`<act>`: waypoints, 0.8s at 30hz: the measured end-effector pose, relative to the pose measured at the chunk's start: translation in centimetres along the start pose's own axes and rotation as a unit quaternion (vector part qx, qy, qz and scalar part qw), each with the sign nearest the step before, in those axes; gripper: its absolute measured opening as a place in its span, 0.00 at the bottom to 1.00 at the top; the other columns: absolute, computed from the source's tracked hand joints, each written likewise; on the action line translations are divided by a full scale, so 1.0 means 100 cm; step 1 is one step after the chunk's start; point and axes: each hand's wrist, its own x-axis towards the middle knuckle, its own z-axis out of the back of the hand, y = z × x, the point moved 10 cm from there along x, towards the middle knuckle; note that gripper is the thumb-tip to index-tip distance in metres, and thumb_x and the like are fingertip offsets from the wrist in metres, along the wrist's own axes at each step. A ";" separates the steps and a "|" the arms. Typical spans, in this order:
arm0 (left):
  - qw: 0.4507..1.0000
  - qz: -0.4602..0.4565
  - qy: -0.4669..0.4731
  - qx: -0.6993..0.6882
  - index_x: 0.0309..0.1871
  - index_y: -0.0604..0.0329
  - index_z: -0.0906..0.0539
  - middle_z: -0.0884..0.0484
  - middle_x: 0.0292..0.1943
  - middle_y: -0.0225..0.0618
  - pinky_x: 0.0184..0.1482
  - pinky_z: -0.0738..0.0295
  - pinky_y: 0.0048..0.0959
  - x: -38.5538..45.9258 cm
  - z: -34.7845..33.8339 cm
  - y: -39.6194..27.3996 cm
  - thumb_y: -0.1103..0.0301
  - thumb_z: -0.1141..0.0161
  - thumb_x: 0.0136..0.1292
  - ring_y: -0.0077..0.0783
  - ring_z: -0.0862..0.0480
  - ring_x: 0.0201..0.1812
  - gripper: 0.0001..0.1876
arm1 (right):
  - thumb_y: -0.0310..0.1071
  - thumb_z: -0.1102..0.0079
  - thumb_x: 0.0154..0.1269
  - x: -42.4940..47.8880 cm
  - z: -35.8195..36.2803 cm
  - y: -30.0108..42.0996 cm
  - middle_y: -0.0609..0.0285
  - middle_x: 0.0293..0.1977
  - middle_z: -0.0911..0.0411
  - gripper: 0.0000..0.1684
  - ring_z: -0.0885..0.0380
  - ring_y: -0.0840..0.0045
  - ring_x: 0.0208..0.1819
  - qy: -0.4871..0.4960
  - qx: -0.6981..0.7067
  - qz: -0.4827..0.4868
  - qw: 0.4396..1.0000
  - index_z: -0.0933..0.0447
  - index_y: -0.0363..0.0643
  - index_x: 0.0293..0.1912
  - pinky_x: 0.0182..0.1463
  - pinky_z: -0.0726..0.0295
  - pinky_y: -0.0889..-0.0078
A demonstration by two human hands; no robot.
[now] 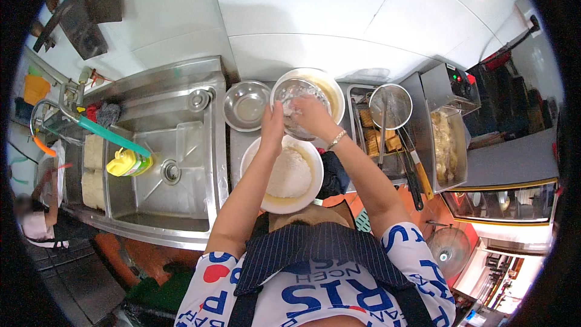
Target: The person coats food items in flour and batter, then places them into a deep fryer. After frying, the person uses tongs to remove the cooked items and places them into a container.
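Note:
My left hand [273,131] is at the near left rim of a stainless steel bowl [299,85], its thumb on the inner side and its fingers outside. White floury residue coats the bowl's inside. My right hand [311,113] reaches into the same bowl; its fingertips are partly hidden. This bowl overlaps a large white bowl [337,88] holding something pale yellow. Below my forearms stands another white bowl [315,190] with a mound of white powder [290,175] on a yellowish layer. Left of my hands is a second steel bowl [246,104].
A steel sink [190,209] on the left holds a yellow bottle [129,162]. On the right are a fryer with fried pieces [383,140], a round mesh strainer [391,105], long-handled tools [420,172] and an oil-filled vat [445,145]. Another person [38,222] is at far left.

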 end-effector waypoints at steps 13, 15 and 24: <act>0.999 0.021 0.024 -0.026 0.61 0.58 0.41 0.30 0.52 0.39 0.46 0.26 0.35 -0.010 -0.012 -0.018 0.48 0.60 0.66 0.34 0.25 0.50 0.27 | 0.28 0.52 0.49 -0.006 0.024 -0.038 0.48 0.30 0.23 0.09 0.23 0.59 0.36 0.099 -0.052 -0.106 0.988 0.23 0.39 0.28 0.42 0.26 0.60; 0.999 0.016 0.021 -0.023 0.61 0.58 0.42 0.31 0.53 0.40 0.47 0.27 0.35 -0.010 -0.011 -0.019 0.48 0.60 0.66 0.34 0.25 0.50 0.28 | 0.28 0.51 0.49 -0.006 0.029 -0.040 0.47 0.30 0.23 0.08 0.23 0.59 0.36 0.053 -0.059 -0.096 0.992 0.23 0.38 0.28 0.42 0.26 0.59; 1.000 0.013 -0.005 -0.001 0.63 0.61 0.45 0.33 0.56 0.44 0.48 0.28 0.37 -0.003 -0.010 -0.013 0.48 0.58 0.65 0.36 0.28 0.53 0.31 | 0.31 0.50 0.52 -0.007 0.039 -0.017 0.51 0.32 0.24 0.08 0.25 0.62 0.39 0.029 -0.230 -0.033 0.972 0.25 0.40 0.33 0.47 0.28 0.63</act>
